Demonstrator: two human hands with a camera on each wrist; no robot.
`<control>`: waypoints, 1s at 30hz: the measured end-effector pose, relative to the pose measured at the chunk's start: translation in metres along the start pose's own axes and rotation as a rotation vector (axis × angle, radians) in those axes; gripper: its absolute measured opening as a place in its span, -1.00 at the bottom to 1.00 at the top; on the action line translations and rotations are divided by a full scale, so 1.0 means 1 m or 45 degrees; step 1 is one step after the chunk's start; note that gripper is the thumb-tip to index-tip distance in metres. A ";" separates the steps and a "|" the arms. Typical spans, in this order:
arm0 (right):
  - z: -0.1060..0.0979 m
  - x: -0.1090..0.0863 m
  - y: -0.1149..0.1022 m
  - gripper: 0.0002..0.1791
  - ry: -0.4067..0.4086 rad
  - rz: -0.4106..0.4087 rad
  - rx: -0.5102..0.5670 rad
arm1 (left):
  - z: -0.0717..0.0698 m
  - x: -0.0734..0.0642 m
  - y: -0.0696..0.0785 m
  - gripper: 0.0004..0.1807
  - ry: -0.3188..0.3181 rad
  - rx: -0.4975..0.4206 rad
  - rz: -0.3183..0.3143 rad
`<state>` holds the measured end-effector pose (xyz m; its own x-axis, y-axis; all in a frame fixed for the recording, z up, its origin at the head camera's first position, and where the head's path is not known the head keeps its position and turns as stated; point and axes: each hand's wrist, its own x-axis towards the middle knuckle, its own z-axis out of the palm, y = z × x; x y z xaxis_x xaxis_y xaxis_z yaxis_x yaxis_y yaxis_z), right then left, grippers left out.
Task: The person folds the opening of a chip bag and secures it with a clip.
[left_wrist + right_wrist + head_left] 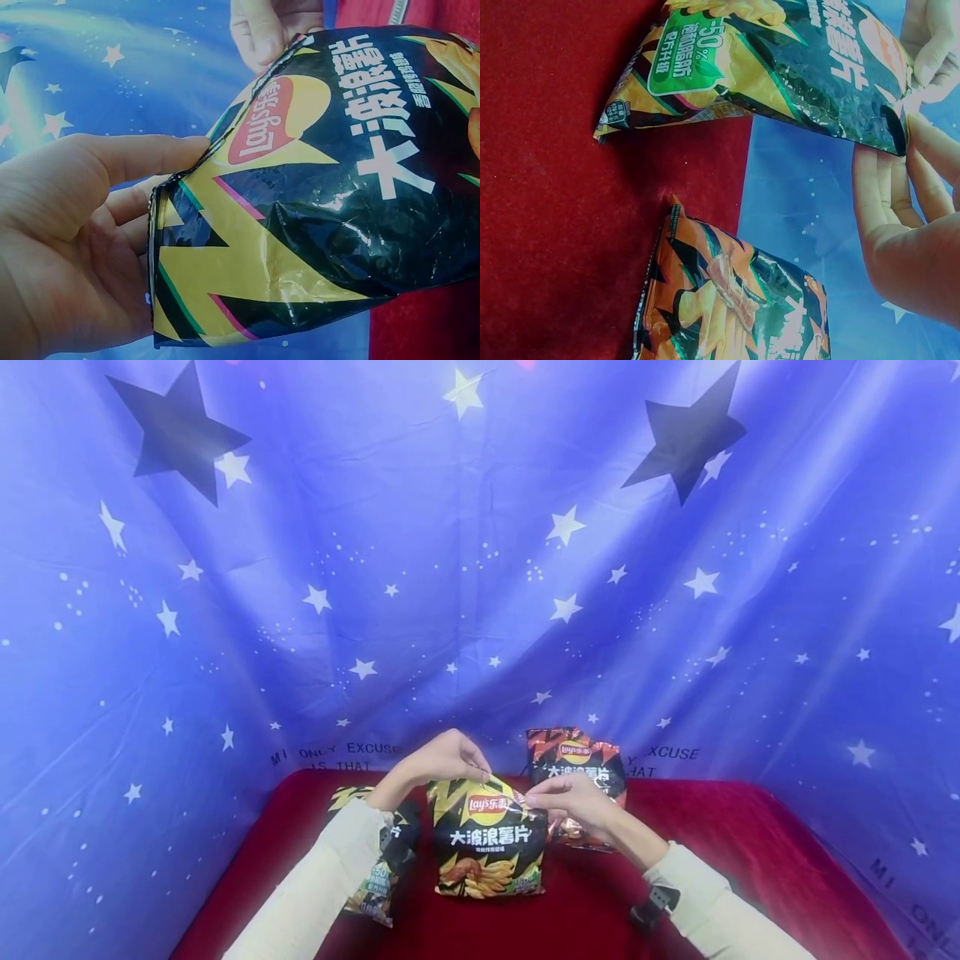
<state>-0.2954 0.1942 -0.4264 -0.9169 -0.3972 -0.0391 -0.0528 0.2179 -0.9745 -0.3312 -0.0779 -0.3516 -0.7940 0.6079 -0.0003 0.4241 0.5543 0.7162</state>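
Observation:
A black and yellow Lay's potato chip bag (487,839) stands upright near the middle of the red table, its front turned toward me. My left hand (453,756) pinches the top seam near the middle, the thumb in front in the left wrist view (75,225). At the upper right corner, my right hand (573,802) pinches the same seam; fingers lie behind the bag in the right wrist view (915,225). Whether the seam is torn cannot be seen.
Behind my right hand stands a red-orange chip bag (573,752), partly covered. Another black and yellow bag (375,893) lies left, partly hidden by my left forearm. Red cloth (705,877) covers the table, and a blue star-printed curtain (465,527) hangs around it.

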 end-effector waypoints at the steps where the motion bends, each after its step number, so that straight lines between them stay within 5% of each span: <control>1: 0.000 0.000 0.000 -0.63 -0.004 0.001 -0.003 | 0.000 0.000 0.000 -0.87 0.003 -0.012 -0.008; 17: 0.000 0.009 -0.007 -0.66 -0.017 0.042 -0.052 | 0.000 0.003 0.001 -0.85 0.055 -0.172 -0.074; 30: 0.023 0.031 -0.031 -0.65 0.034 0.055 -0.058 | 0.002 0.004 0.001 -0.85 0.045 -0.183 -0.024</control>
<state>-0.3135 0.1549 -0.4019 -0.9289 -0.3628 -0.0746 -0.0303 0.2752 -0.9609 -0.3332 -0.0738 -0.3520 -0.8170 0.5766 0.0081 0.3446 0.4768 0.8087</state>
